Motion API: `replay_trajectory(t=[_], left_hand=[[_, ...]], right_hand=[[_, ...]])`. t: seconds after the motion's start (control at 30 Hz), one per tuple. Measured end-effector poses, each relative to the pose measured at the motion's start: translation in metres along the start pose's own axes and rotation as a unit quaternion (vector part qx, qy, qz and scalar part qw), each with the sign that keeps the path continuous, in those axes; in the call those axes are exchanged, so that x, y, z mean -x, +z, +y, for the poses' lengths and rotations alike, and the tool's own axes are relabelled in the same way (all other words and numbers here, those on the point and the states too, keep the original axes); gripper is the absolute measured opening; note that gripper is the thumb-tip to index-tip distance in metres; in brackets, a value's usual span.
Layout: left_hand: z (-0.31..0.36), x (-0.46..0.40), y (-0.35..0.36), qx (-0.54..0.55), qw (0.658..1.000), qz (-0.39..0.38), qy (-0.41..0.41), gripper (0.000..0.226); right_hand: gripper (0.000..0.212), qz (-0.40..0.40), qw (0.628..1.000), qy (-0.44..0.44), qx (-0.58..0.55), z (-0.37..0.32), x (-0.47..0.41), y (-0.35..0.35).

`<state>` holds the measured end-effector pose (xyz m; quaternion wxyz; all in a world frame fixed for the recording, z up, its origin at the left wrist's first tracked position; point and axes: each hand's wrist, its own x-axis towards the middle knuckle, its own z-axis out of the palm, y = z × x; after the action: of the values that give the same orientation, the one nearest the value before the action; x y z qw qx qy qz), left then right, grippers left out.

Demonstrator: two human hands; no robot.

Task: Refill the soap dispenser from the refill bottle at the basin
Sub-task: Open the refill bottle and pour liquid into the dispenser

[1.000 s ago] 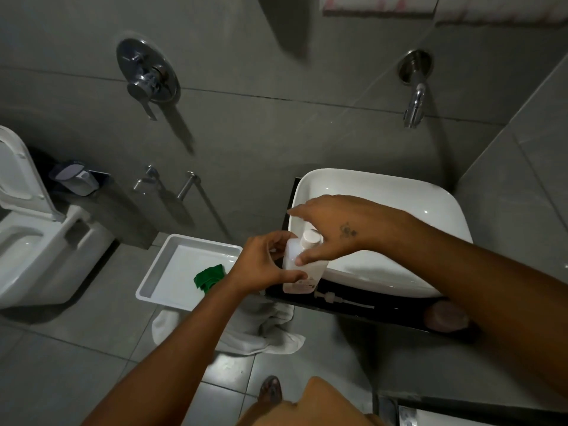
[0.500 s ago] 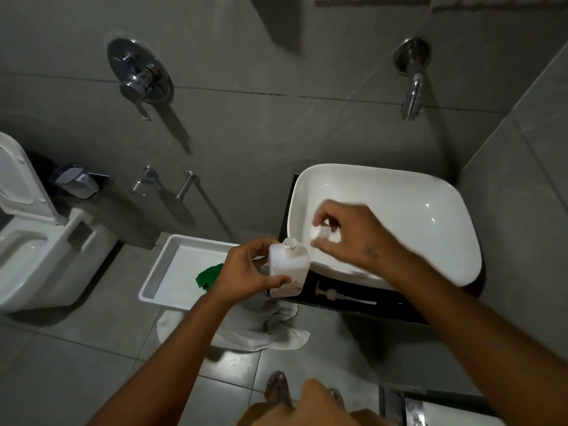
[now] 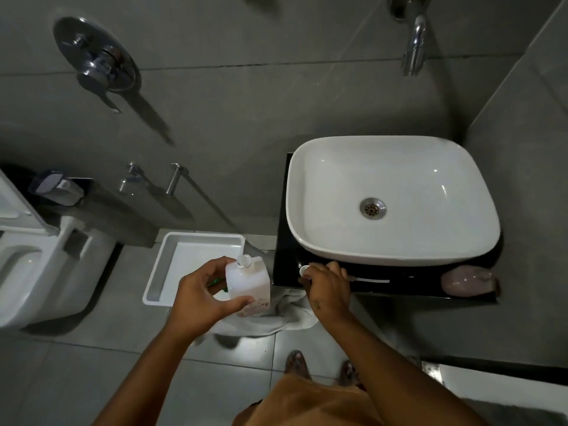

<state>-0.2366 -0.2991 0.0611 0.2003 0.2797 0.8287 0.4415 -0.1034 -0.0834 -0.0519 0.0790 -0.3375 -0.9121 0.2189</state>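
Left hand grips white bottle upright, long axis vertical, uncapped neck up, at 9 o'clock of the basin. Right hand, fingers pinched on the small white cap, has dropped from over the basin to the black counter edge.

Dim bathroom with grey tiled walls and floor, chrome mixer and spout on the wall, white toilet at left, white tray on the floor.
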Motion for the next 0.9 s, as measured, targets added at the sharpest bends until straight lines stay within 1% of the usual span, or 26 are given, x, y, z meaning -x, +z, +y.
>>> replay_trajectory(t=[0.17,0.3,0.43,0.57,0.63,0.7,0.77,0.83,0.9], left_hand=[[-0.007,0.000,-0.006,0.004,1.000,-0.008,0.005,0.072],[-0.007,-0.009,-0.005,0.010,1.000,-0.017,0.020,0.070],[-0.002,-0.020,0.002,0.016,0.999,-0.030,0.031,0.070],[0.006,-0.030,0.012,0.030,0.997,-0.049,0.046,0.071],[0.010,-0.034,0.019,0.037,0.996,-0.055,0.052,0.072],[0.012,-0.037,0.024,0.048,0.996,-0.055,0.058,0.074],[0.014,-0.040,0.030,0.055,0.995,-0.054,0.065,0.074],[0.018,-0.043,0.038,0.055,0.994,-0.052,0.073,0.075],[0.020,-0.045,0.047,0.056,0.994,-0.048,0.080,0.076]], right_hand=[[0.009,-0.031,0.997,0.012,0.076,0.001,-0.010,0.012],[0.009,-0.034,0.996,0.014,0.085,0.005,-0.011,0.014],[0.015,-0.047,0.994,0.030,0.092,0.011,-0.008,0.007],[0.020,-0.052,0.997,0.027,0.051,0.022,-0.005,-0.007],[0.021,-0.037,0.999,0.024,0.003,0.026,-0.001,-0.017],[0.018,0.026,0.993,0.059,-0.096,0.037,0.009,-0.030],[0.018,0.131,0.965,0.137,-0.183,0.061,0.024,-0.043],[0.029,0.243,0.914,0.236,-0.225,0.094,0.040,-0.059],[0.043,0.319,0.858,0.329,-0.233,0.128,0.049,-0.079]])
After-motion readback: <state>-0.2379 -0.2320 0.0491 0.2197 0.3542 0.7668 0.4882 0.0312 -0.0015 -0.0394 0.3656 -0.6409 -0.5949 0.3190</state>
